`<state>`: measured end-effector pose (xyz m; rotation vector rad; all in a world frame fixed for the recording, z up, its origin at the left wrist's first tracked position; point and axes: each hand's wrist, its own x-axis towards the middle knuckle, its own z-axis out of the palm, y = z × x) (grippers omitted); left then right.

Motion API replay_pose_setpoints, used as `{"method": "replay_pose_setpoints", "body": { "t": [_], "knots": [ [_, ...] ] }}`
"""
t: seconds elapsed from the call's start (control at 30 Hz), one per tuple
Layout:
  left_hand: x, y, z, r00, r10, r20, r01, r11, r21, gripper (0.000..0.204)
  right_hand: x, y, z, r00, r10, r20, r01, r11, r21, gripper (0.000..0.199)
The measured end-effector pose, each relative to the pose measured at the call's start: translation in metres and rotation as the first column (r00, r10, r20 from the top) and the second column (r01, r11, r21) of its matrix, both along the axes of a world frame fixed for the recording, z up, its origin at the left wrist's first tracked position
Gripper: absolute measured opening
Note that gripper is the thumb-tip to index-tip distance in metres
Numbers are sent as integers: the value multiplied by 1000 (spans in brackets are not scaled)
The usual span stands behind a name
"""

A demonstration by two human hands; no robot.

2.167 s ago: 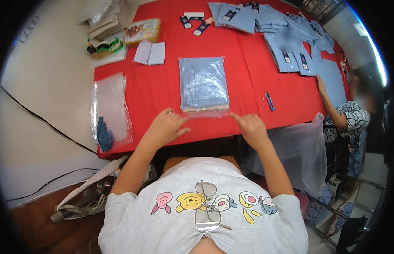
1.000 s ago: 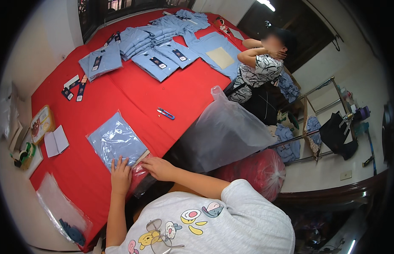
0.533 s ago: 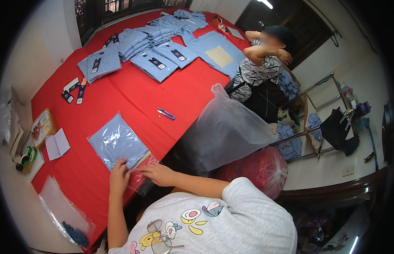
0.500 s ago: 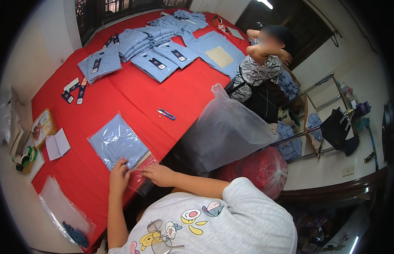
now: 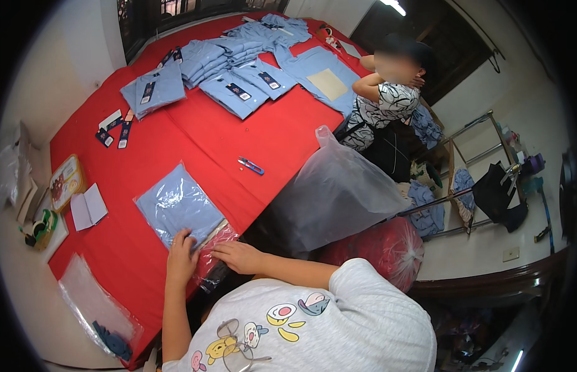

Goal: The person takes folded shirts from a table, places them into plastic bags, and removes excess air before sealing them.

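Little had moved since half a second earlier: both hands stayed at the near flap of the bagged shirt (image 5: 180,209), right hand shifted slightly along the flap. View had swung far right versus two seconds back.

Left hand (image 5: 181,259) lay flat, fingers spread and open, pressing the near edge of the bag. Right hand (image 5: 237,255) was open too, fingers extended, resting on the clear flap (image 5: 215,243) that hung over the table edge. Neither hand gripped anything.

Bagged shirt was folded, light blue, in clear plastic, lying on the red tablecloth (image 5: 195,133) near the person's edge. Just left: small white notebook (image 5: 89,207), tape dispenser (image 5: 41,225), empty clear bags (image 5: 96,305). Mid-table: blue-handled snips (image 5: 250,165), well apart from the bag. Far end: stacks of folded blue shirts (image 5: 229,68) and dark tags (image 5: 115,129).

Right of the table: a large clear plastic sack (image 5: 338,192), a red sack (image 5: 378,251) below it, a second person (image 5: 388,93) leaning at the far side, a metal rack (image 5: 481,149).
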<state>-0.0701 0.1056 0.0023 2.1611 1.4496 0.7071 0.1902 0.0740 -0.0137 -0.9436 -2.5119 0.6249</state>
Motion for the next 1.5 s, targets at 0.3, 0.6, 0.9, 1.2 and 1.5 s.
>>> {"method": "replay_pose_setpoints", "body": {
  "t": [0.3, 0.6, 0.9, 1.2, 1.5],
  "knots": [
    [6, -3, 23, 999, -31, -29, 29, 996, -84, 43, 6, -7, -11, 997, -23, 76, 18, 998, 64, 56],
    [13, -8, -1, 998, -3, -56, 5, 999, 33, 45, 7, -4, 3, 997, -60, -50, 59, 998, -27, 68],
    [17, -10, -2, 999, 23, -46, -19, 996, 86, 35, 6, -2, 11, 989, -73, -129, 77, 997, 23, 66],
    [15, -5, -6, 996, 47, 70, -54, 993, 104, 16, 11, -3, 8, 994, -17, -110, 27, 996, 85, 66],
    [23, -19, 34, 988, 117, 101, -143, 940, 309, 18, -43, 45, -25, 970, 90, -226, -91, 996, 7, 60]
  ]
}}
